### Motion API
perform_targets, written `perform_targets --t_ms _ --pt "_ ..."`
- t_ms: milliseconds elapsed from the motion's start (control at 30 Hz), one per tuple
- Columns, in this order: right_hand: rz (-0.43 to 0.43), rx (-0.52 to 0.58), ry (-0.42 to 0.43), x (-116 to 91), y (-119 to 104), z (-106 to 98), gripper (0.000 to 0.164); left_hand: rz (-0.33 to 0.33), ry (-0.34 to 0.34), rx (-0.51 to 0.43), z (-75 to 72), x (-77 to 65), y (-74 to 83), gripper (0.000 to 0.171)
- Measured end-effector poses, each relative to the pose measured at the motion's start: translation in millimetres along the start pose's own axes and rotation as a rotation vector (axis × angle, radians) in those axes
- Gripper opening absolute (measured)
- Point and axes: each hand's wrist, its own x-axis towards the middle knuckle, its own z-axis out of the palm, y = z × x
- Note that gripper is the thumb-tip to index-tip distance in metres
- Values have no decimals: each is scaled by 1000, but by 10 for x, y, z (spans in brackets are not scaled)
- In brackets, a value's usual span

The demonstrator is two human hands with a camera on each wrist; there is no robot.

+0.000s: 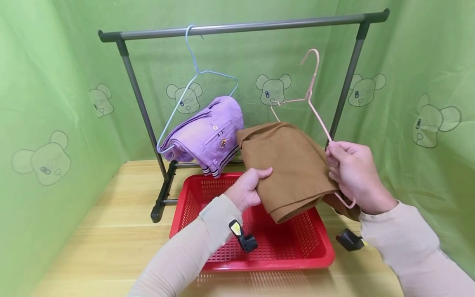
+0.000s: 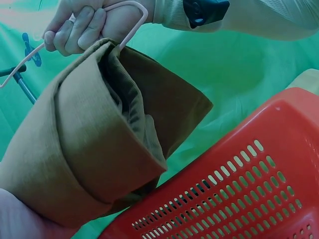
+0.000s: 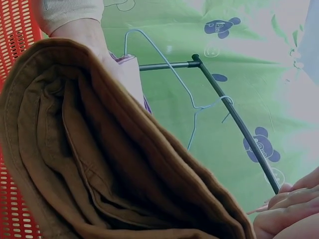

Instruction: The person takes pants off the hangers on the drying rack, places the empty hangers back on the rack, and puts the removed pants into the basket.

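A folded brown garment (image 1: 293, 165) is draped over a pink wire hanger (image 1: 319, 111), whose hook points up free of the rail. My right hand (image 1: 352, 173) grips the hanger's right side near its lower corner, fingers curled round the wire. At the garment's left edge my left hand (image 1: 248, 187) holds the cloth, thumb on the front and the other fingers mostly hidden. Seen from the right wrist, the brown cloth (image 3: 119, 149) shows several folded layers. The left wrist view has the hanger's pink corner (image 2: 139, 12) sticking out past the cloth.
A dark metal rack (image 1: 241, 28) stands behind. From its rail hangs a blue hanger (image 1: 182, 95) with a folded purple garment (image 1: 211, 132). Below the hands a red perforated basket (image 1: 282, 264) sits on the wooden table (image 1: 92, 243). Green cloth (image 1: 59, 103) surrounds the space.
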Motion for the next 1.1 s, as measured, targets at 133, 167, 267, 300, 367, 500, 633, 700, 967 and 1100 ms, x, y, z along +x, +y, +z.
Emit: perform_targets --t_ms 133,167,267,300,367,500,633,700,967,1100 --pt "16 -17 2 0 -5 -16 33 3 -12 -4 2 -7 -4 12" --pt "21 -19 1 -1 -4 -19 32 4 -15 -4 3 -9 -6 12" --pt "31 -21 -3 -4 0 -25 32 8 -23 -3 3 -16 -10 11" --pt "32 -20 -4 -5 1 -26 32 13 -27 0 2 -17 -10 11" --pt "33 -17 -6 -7 2 -29 32 25 -32 9 0 -20 -9 11" --pt "36 -31 -11 -10 1 -40 31 49 -37 20 0 -27 1 10" --pt "56 -67 -5 -12 4 -54 31 56 -44 23 6 -37 15 10" --pt "66 -85 0 -12 6 -63 31 58 -53 25 12 -45 23 11" --pt "77 -97 5 -1 9 -91 33 63 -74 19 42 -85 49 12" --pt "80 -99 10 2 10 -102 33 64 -74 21 52 -94 57 13"
